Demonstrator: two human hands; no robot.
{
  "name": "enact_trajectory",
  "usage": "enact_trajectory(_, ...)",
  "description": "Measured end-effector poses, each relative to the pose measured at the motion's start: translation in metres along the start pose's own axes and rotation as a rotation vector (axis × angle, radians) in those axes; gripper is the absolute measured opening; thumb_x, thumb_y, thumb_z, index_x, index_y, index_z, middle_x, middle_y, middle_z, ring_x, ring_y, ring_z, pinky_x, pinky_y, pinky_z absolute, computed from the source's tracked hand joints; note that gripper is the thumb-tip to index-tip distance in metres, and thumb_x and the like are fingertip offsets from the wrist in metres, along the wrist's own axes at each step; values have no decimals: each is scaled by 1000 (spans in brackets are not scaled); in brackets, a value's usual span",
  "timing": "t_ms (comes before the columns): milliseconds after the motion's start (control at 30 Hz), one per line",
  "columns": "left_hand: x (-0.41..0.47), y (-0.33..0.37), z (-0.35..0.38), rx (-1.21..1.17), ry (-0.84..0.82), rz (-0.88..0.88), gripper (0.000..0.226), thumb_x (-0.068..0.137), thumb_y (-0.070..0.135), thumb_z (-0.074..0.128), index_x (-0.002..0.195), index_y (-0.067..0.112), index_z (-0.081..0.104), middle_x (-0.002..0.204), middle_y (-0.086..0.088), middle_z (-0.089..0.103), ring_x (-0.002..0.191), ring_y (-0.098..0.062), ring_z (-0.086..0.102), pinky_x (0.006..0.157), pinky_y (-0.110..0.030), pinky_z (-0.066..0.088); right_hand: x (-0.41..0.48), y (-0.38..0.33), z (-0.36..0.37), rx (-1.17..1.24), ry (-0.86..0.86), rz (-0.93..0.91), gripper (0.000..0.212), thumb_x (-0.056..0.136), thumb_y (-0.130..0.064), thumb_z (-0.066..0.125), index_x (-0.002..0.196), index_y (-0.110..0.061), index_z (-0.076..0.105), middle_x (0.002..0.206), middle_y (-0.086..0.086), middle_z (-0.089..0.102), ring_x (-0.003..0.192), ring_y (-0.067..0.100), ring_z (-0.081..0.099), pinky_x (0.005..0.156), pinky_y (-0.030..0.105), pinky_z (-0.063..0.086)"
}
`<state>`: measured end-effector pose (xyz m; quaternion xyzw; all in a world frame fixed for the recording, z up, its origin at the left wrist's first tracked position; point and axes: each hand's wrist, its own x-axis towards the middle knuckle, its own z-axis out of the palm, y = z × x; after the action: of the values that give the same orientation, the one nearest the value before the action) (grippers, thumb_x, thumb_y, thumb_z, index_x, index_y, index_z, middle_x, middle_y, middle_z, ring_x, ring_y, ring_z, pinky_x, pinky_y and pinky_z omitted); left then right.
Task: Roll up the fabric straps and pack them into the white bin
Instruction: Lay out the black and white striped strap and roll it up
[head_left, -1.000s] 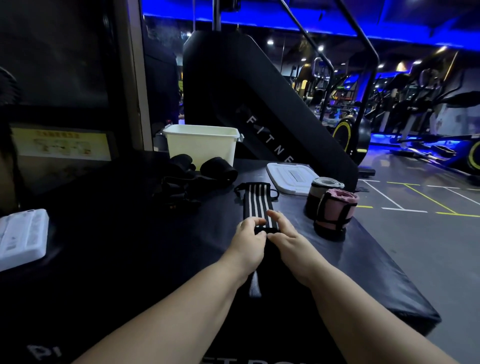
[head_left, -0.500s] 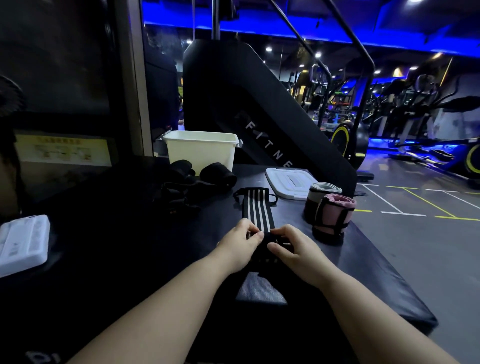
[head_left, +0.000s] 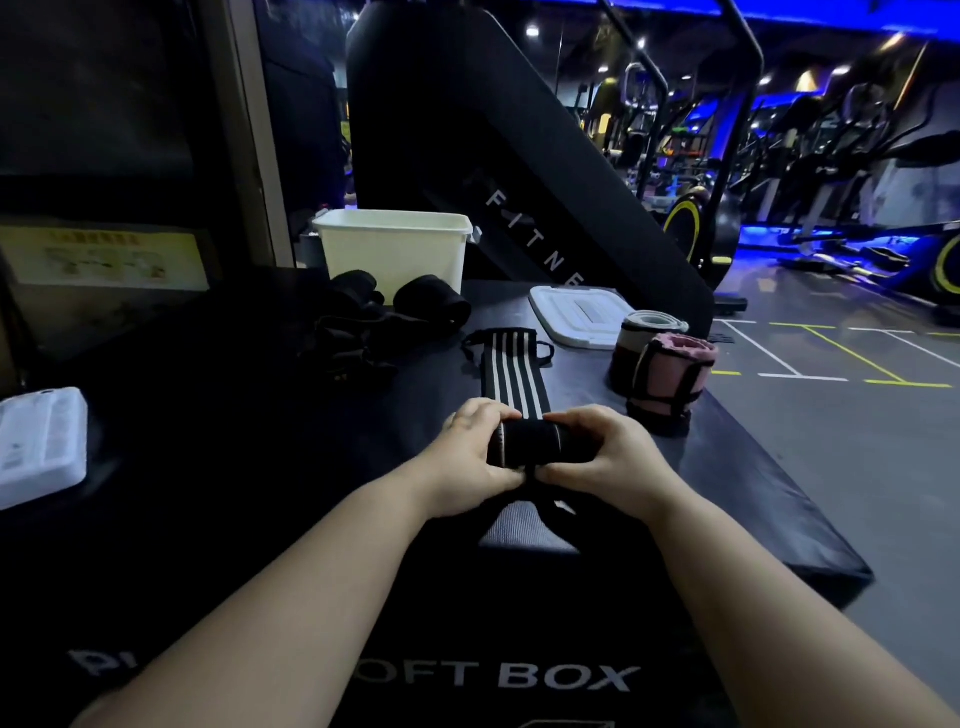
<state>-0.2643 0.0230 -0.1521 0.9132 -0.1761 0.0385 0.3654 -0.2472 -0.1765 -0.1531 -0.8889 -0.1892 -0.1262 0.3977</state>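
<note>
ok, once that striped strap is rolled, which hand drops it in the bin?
Probably left. The white bin sits far-left of the roll, on the left hand's side; the right hand would have to cross over.

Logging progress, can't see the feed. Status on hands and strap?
Left hand and right hand both gripping strap roll. Striped strap part rolled, tail flat toward bin. Path to bin: black wraps in front.

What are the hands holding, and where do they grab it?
Both hands, left hand and right hand, hold the striped strap by its rolled-up part, one hand at each end of the roll.
</note>
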Motion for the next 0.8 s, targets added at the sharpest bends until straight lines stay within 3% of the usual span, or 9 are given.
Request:
enact_trajectory(133, 1, -3, 0, -45, 19, -13, 60, 82, 24, 74, 136, 23, 47, 137, 9, 31, 131, -13, 32, 115, -30, 26, 0, 1, 1, -15, -6, 6, 52, 62, -25, 90, 111, -26, 71, 98, -8, 64, 92, 2, 60, 83, 13, 42)
enact_trajectory(267, 1, -5, 1, -76, 5, -36, 56, 85, 29, 72, 136, 23, 50, 135, 12, 30, 129, -14, 35, 114, -34, 29, -1, 1, -2, 37, -57, 9, 51, 67, -21, 87, 115, -25, 69, 106, -12, 61, 91, -11, 60, 83, 5, 42)
enact_trajectory(433, 0, -4, 4, -66, 33, -50, 56, 88, 34, 67, 139, 28, 44, 138, 13, 28, 131, -14, 31, 115, -34, 27, -1, 4, -6, 125, -115, 5, 60, 66, -11, 87, 112, -42, 64, 118, -8, 62, 107, 1, 62, 101, 28, 47)
enact_trajectory(600, -1, -3, 3, -107, 47, -48, 47, 90, 35, 63, 130, 42, 40, 123, 11, 38, 126, -14, 35, 111, -38, 31, -1, 8, -3, 248, -96, 45, 47, 68, -8, 86, 99, -38, 66, 105, -4, 69, 97, 14, 68, 91, 31, 53)
enact_trajectory(800, 0, -3, 6, -80, 93, -94, 39, 91, 41, 60, 127, 32, 49, 114, 12, 41, 121, -14, 37, 109, -38, 33, -2, 7, -2, 202, -105, 32, 57, 63, 0, 86, 100, -39, 64, 106, -4, 68, 91, 5, 67, 85, 20, 51)
